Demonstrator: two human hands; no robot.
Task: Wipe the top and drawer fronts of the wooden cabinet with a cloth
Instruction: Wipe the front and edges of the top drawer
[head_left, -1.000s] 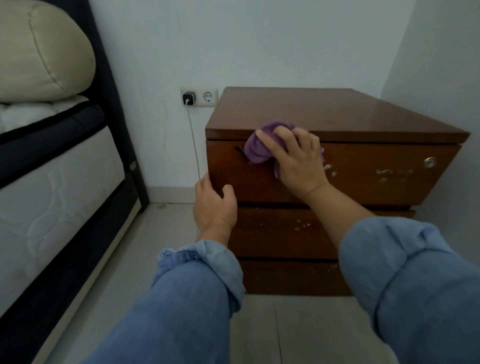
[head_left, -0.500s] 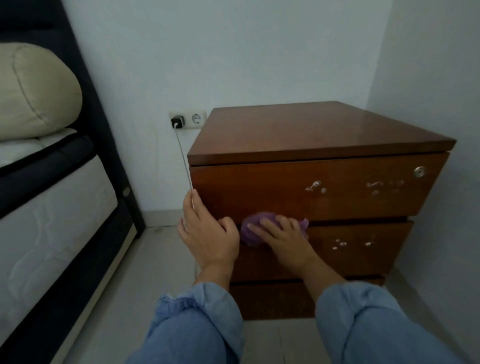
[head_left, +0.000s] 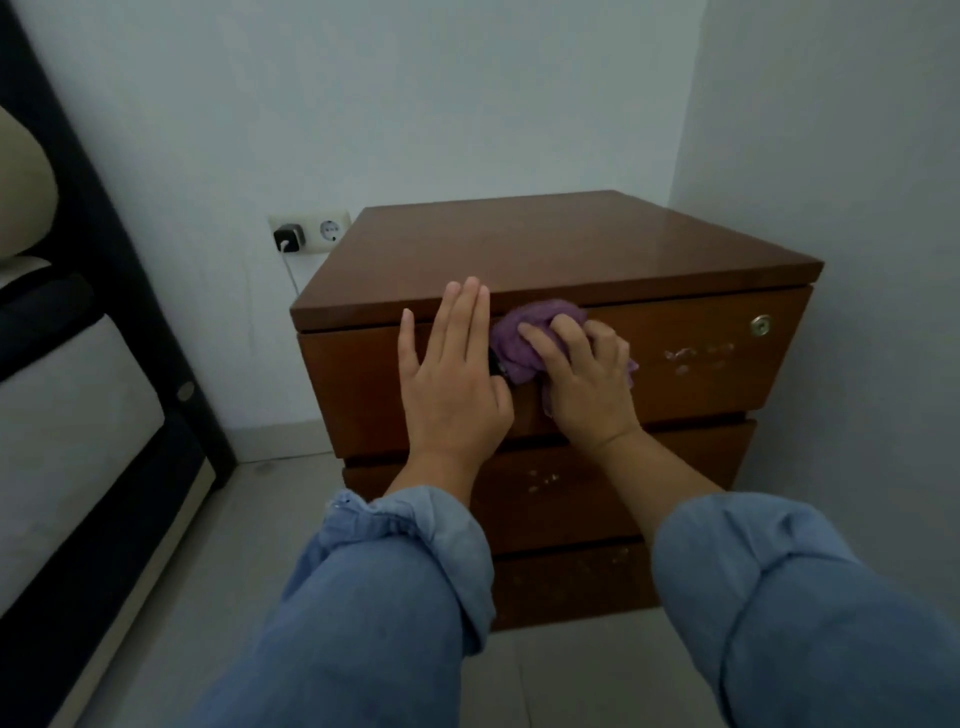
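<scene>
A brown wooden cabinet (head_left: 571, 249) with three drawer fronts stands in the room's corner. My right hand (head_left: 582, 384) presses a bunched purple cloth (head_left: 519, 338) against the top drawer front (head_left: 701, 374), just under the top's front edge. My left hand (head_left: 452, 384) lies flat and open on the same drawer front, left of the cloth, its fingertips reaching the top's edge. A small dark part of the drawer shows between the two hands. Pale scuff marks dot the top and middle drawer (head_left: 675, 467) fronts.
A round silver lock (head_left: 760, 325) sits at the top drawer's right end. A wall socket with a black charger (head_left: 289, 238) and white cable is left of the cabinet. A dark bed frame with mattress (head_left: 78, 415) stands at the left. Walls close in behind and right.
My right hand with the cloth has gone from the gap under the top drawer up to the top drawer's upper edge. My left hand has risen from the cabinet's lower left onto the drawer front.
</scene>
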